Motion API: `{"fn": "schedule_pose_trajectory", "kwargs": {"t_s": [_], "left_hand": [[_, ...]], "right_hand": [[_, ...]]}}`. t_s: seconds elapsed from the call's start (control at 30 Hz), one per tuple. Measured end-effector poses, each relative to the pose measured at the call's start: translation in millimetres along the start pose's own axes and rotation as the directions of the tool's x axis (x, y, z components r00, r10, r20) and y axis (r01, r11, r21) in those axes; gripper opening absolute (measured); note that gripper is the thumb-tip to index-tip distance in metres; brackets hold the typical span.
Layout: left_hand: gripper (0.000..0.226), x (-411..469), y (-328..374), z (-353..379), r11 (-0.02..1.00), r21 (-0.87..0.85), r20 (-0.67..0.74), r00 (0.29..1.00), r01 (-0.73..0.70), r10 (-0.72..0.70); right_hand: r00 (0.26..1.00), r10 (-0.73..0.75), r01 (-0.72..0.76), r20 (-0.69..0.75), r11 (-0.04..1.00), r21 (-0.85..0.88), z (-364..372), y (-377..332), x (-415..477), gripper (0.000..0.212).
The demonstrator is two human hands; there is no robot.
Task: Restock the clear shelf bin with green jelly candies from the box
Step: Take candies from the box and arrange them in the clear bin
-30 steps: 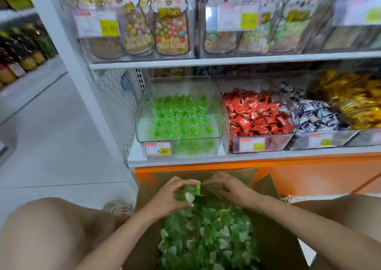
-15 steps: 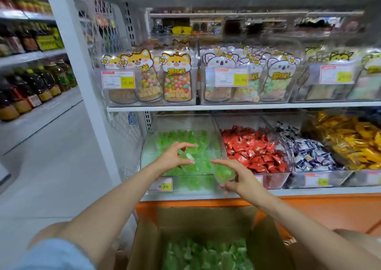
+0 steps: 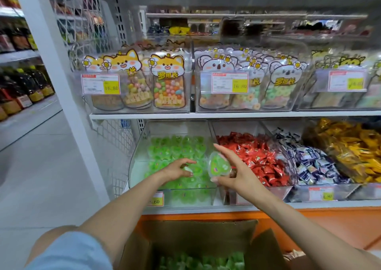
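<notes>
The clear shelf bin point(image 3: 142, 146) on the lower shelf holds rows of green jelly candies point(image 3: 175, 148). My right hand point(image 3: 235, 172) holds one heart-shaped green jelly cup point(image 3: 219, 165) over the bin's right side, between thumb and fingers. My left hand point(image 3: 178, 168) reaches into the bin with fingers curled; a pale bit of candy shows under them. Below, the open cardboard box point(image 3: 198, 234) holds more green jellies point(image 3: 202, 261).
Bins of red-wrapped candies point(image 3: 253, 158), blue-white candies point(image 3: 311, 162) and yellow candies point(image 3: 354, 148) stand to the right. The upper shelf point(image 3: 226, 115) carries animal-shaped candy bags. A white shelf post point(image 3: 61, 88) rises at left, with an aisle floor beyond.
Both hands rose from the box to the bin. Since half a second ago they have gone deeper over the bin, and the jelly cup in my right hand shows plainly.
</notes>
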State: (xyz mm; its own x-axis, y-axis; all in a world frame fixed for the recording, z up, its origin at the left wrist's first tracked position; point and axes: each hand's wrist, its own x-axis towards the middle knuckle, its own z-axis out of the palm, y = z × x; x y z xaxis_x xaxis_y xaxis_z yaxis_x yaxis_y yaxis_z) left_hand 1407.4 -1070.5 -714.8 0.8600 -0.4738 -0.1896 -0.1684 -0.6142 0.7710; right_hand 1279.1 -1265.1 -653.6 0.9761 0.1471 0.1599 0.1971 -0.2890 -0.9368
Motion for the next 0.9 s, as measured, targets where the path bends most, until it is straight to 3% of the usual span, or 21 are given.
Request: {"fn": "schedule_pose_trajectory", "kwargs": {"t_s": [0.17, 0.4, 0.57, 0.77, 0.83, 0.9], "left_hand": [[0.043, -11.8, -12.3, -12.4, 0.988, 0.157, -0.227, 0.973, -0.002, 0.038], [0.022, -74.0, -32.0, -62.7, 0.947, 0.302, -0.543, 0.797, -0.111, 0.266], [0.023, -96.0, -52.0, -82.7, 0.933, 0.355, -0.589, 0.761, -0.061, 0.274], [0.032, -94.2, -68.5, -80.6, 0.979, 0.201, -0.662, 0.730, -0.045, 0.169], [0.034, -89.9, -63.8, -80.7, 0.980, 0.195, -0.657, 0.737, -0.035, 0.157], [0.034, -84.7, -57.6, -82.2, 0.973, 0.223, -0.630, 0.754, -0.054, 0.186]], "right_hand": [[0.999, 0.031, -0.032, -0.027, 0.998, -0.062, 13.1, 0.6, 22.0, 0.055], [0.999, 0.029, -0.036, -0.024, 0.939, -0.342, 63.0, -7.6, 78.5, 0.063], [0.987, 0.160, -0.132, 0.023, 0.877, -0.462, 92.0, -0.4, 121.4, 0.073], [0.964, 0.259, -0.187, 0.063, 0.825, -0.533, 128.6, 14.0, 147.2, 0.075], [0.948, 0.308, -0.212, 0.082, 0.801, -0.561, 138.3, 22.6, 153.3, 0.066], [0.935, 0.345, -0.237, 0.078, 0.774, -0.588, 146.9, 31.9, 158.0, 0.041]]}}
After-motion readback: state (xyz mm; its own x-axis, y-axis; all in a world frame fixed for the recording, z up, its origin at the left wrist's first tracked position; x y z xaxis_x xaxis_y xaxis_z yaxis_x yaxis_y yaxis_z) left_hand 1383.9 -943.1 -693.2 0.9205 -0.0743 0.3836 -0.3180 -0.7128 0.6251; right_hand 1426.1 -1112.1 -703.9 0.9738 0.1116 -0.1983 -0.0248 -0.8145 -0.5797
